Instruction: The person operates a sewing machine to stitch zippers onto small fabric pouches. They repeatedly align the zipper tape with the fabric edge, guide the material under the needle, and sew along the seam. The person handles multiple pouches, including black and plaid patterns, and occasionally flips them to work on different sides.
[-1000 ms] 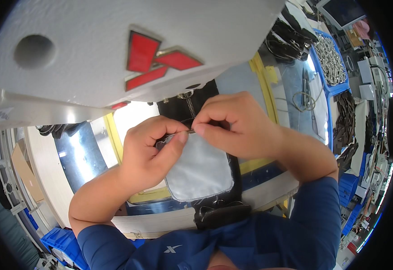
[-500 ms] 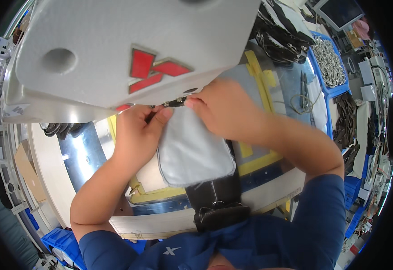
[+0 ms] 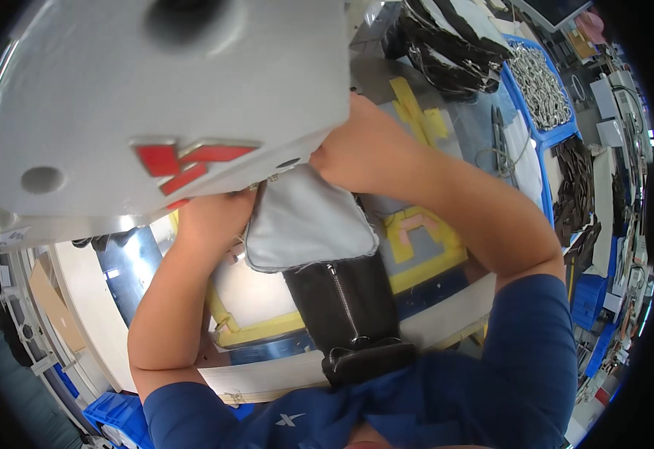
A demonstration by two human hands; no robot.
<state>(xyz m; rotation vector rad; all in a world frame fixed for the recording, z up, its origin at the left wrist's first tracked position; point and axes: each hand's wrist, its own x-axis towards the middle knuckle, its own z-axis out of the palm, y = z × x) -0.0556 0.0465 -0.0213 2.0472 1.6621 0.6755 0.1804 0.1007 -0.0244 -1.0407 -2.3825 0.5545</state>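
Observation:
A pale grey rounded panel [image 3: 312,221] with a frayed edge hangs toward me from under the sewing machine head [image 3: 267,90]. From beneath it, black fabric with a metal zipper [image 3: 344,303] runs down to my lap. My left hand [image 3: 218,221] is closed at the panel's upper left edge; the machine hides its fingertips. At the upper right edge, my right hand [image 3: 360,153] has curled fingers pressed against the panel, partly behind the machine. The needle area is hidden.
Yellow tape [image 3: 417,236] marks the work surface. Tweezers or snips [image 3: 499,142] lie to the right, beside a blue bin of metal hardware [image 3: 540,86]. A black-and-grey stack of pieces [image 3: 450,49] sits at the back. Dark strips [image 3: 572,183] fill another tray.
The view has shifted, and the machine head now covers more of both hands. The panel sits higher, exposing more of the zipper. Both hands stay at its upper edge.

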